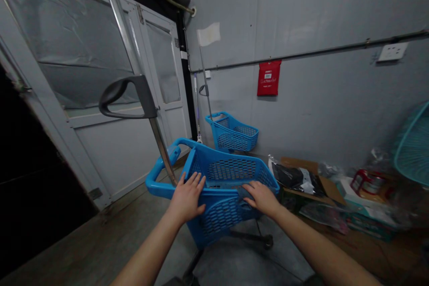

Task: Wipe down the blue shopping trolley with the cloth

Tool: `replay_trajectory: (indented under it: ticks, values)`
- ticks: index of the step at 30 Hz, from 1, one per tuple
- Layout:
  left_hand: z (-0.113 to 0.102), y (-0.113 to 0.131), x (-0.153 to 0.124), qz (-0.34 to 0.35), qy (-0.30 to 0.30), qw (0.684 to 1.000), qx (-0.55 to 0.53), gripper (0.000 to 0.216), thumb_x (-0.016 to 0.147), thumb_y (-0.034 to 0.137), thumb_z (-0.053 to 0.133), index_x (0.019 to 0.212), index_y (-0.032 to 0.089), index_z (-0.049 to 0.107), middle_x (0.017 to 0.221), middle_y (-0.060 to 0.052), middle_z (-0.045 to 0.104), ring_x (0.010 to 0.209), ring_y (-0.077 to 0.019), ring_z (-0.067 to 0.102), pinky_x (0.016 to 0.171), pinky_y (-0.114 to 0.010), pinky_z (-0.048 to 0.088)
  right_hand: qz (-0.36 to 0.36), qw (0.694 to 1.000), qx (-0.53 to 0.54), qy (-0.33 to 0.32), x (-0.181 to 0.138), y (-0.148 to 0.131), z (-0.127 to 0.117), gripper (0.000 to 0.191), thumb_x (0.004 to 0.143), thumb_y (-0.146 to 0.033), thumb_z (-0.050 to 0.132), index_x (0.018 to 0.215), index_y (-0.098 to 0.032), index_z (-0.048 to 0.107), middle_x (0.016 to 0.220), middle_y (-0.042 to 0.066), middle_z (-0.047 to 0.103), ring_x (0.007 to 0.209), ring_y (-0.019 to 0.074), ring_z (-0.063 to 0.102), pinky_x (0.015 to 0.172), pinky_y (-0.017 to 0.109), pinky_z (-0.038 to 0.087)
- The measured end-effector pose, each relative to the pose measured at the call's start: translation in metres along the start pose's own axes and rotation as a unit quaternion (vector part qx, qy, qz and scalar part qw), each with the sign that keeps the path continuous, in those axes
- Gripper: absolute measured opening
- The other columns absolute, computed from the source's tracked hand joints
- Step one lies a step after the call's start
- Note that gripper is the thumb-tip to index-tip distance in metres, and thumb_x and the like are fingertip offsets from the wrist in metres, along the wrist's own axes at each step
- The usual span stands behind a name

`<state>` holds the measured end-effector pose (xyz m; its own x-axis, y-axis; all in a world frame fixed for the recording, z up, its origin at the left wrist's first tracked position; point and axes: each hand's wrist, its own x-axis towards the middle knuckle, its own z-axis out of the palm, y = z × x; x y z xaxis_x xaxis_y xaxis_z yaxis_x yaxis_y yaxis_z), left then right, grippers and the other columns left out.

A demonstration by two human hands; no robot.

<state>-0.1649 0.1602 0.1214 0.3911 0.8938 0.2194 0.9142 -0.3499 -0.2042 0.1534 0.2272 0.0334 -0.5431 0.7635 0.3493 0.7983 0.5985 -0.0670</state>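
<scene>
In front of me stands a blue plastic shopping cart point(217, 221) with mesh sides, on a dark wheeled base. A metal pole point(162, 149) with a grey loop handle point(147, 97) rises at its left end. My left hand point(187, 199) lies on the near rim beside the pole, fingers spread. Farther right along that rim, my right hand point(261, 196) presses a dark grey-blue cloth point(244, 194) against the cart, its fingers curled over it. Part of the cloth is hidden under the right hand.
Behind it, a second blue cart point(234, 136) with a white flag point(209, 34) stands by the grey wall. At right are an open cardboard box point(326, 190) with plastic-wrapped goods and a teal fan point(414, 147). White doors point(117, 152) stand at left; a red pouch point(269, 78) hangs on the wall.
</scene>
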Motion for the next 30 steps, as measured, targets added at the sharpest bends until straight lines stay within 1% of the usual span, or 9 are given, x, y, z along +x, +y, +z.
replay_trajectory:
  ticks: [4,7,11,15,17,21,24,27,30]
  values:
    - [0.001,0.005,0.004,0.003,0.007,1.0,-0.004,0.087,0.071,0.053,0.063,0.145,0.018,0.035,0.151,-0.014,0.037,0.141,-0.0311,0.028,0.117,-0.054,-0.001,0.005,1.0,0.021,0.002,-0.022,0.051,0.0,0.034,0.091,-0.037,0.057,0.12,-0.02,0.058,0.104,0.009,0.061,0.099,0.0239,0.056,0.088,0.036,0.045]
    - [0.0,0.006,0.007,0.003,0.015,1.0,-0.008,0.087,0.072,0.059,0.061,0.144,0.017,0.037,0.15,-0.014,0.039,0.141,-0.0306,0.028,0.117,-0.055,0.0,0.014,0.999,0.02,0.024,-0.032,0.056,0.004,0.031,0.091,-0.038,0.056,0.117,-0.02,0.059,0.1,0.009,0.062,0.097,0.024,0.058,0.086,0.036,0.046]
    - [0.0,-0.013,0.008,0.004,0.022,1.0,-0.01,0.08,0.082,0.071,0.043,0.141,0.017,0.043,0.147,-0.014,0.044,0.142,-0.0286,0.028,0.117,-0.053,0.005,0.031,0.998,0.007,0.059,-0.05,0.032,0.008,0.032,0.091,-0.04,0.055,0.118,-0.022,0.059,0.1,0.008,0.062,0.095,0.0248,0.059,0.084,0.037,0.048]
    - [0.005,-0.032,0.005,-0.05,0.025,0.998,0.002,0.066,0.091,0.063,0.034,0.138,0.019,0.048,0.147,-0.012,0.044,0.142,-0.0286,0.027,0.117,-0.052,0.01,0.003,0.999,0.015,0.049,-0.068,0.0,0.005,0.039,0.09,-0.038,0.056,0.126,-0.024,0.055,0.11,0.01,0.063,0.099,0.0249,0.062,0.086,0.037,0.05]
    - [0.012,-0.025,0.005,-0.073,0.022,0.997,-0.003,0.064,0.092,0.061,0.033,0.139,0.02,0.048,0.148,-0.013,0.042,0.143,-0.0292,0.025,0.116,-0.054,0.011,0.011,0.999,0.018,0.043,-0.07,-0.017,0.003,0.039,0.09,-0.037,0.055,0.127,-0.023,0.055,0.112,0.01,0.064,0.099,0.025,0.063,0.087,0.037,0.051]
    - [0.034,0.017,0.013,-0.039,0.002,0.998,-0.054,0.058,0.095,0.059,0.025,0.14,0.029,0.045,0.15,-0.005,0.041,0.143,-0.0248,0.024,0.116,-0.053,0.013,0.051,0.998,0.025,0.022,-0.061,-0.056,0.0,0.036,0.091,-0.034,0.053,0.125,-0.022,0.056,0.116,0.012,0.063,0.102,0.0268,0.063,0.087,0.04,0.052]
    - [0.049,0.04,0.024,-0.081,0.005,0.995,-0.061,0.056,0.096,0.055,0.022,0.14,0.029,0.044,0.147,-0.006,0.045,0.142,-0.0263,0.027,0.114,-0.057,0.014,0.045,0.999,0.023,-0.001,-0.061,-0.075,0.004,0.053,0.083,-0.024,0.061,0.135,-0.022,0.048,0.127,0.014,0.058,0.111,0.0292,0.059,0.093,0.042,0.05]
    - [0.057,0.036,0.029,-0.123,0.013,0.991,-0.051,0.058,0.095,0.05,0.026,0.141,0.021,0.044,0.148,-0.011,0.042,0.143,-0.0295,0.024,0.113,-0.058,0.015,0.027,0.998,0.03,-0.052,-0.075,-0.076,0.003,0.07,0.077,-0.016,0.064,0.142,-0.021,0.041,0.13,0.017,0.056,0.114,0.0307,0.058,0.096,0.043,0.049]
    - [0.061,0.02,0.028,-0.14,0.014,0.989,-0.042,0.056,0.09,0.041,0.037,0.142,0.02,0.043,0.152,-0.01,0.037,0.144,-0.0291,0.02,0.114,-0.056,0.013,-0.049,0.992,0.071,-0.088,-0.091,-0.063,-0.013,0.072,0.077,-0.015,0.063,0.144,-0.024,0.038,0.135,0.015,0.053,0.121,0.0295,0.053,0.102,0.043,0.044]
